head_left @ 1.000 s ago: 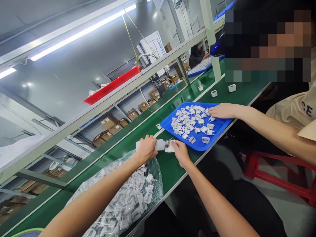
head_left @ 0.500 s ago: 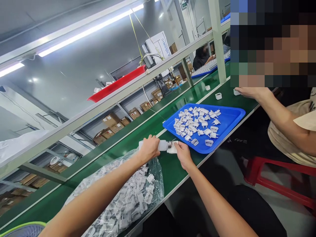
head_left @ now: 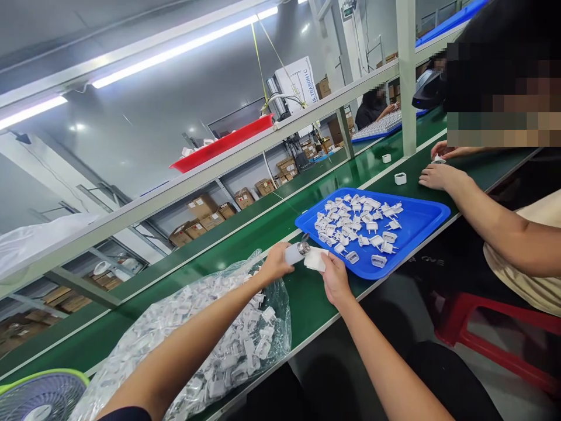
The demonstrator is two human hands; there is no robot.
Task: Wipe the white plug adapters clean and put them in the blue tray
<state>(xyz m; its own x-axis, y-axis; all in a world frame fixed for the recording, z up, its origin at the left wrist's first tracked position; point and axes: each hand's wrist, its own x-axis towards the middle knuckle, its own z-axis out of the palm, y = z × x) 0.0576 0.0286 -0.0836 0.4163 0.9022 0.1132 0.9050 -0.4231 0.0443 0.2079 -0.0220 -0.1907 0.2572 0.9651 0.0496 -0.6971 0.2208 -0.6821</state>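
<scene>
My left hand [head_left: 276,261] is closed around a white bottle [head_left: 294,254] with a metal top, tilted so that the top points right. My right hand [head_left: 335,277] pinches a folded white cloth or tissue [head_left: 315,259] close to the bottle's top; whether the two touch I cannot tell. Just beyond my hands lies a blue tray [head_left: 421,215] holding many white plastic plug parts [head_left: 350,219] with pins. Below my left forearm, a clear plastic bag [head_left: 284,327] full of similar white parts [head_left: 228,345] spreads over the green bench [head_left: 309,318].
To the right, a co-worker's hands [head_left: 442,172] handle a small white part. White rings [head_left: 400,178] stand near them. A rail [head_left: 245,155] carrying a red tray [head_left: 228,140] crosses above the bench. A fan [head_left: 44,394] sits lower left, a red stool [head_left: 504,310] at right.
The bottle has gone from lying level to tilted, its metal top turned toward me, and the cloth shows more fully. The view has shifted slightly. The co-worker's second hand has come into view.
</scene>
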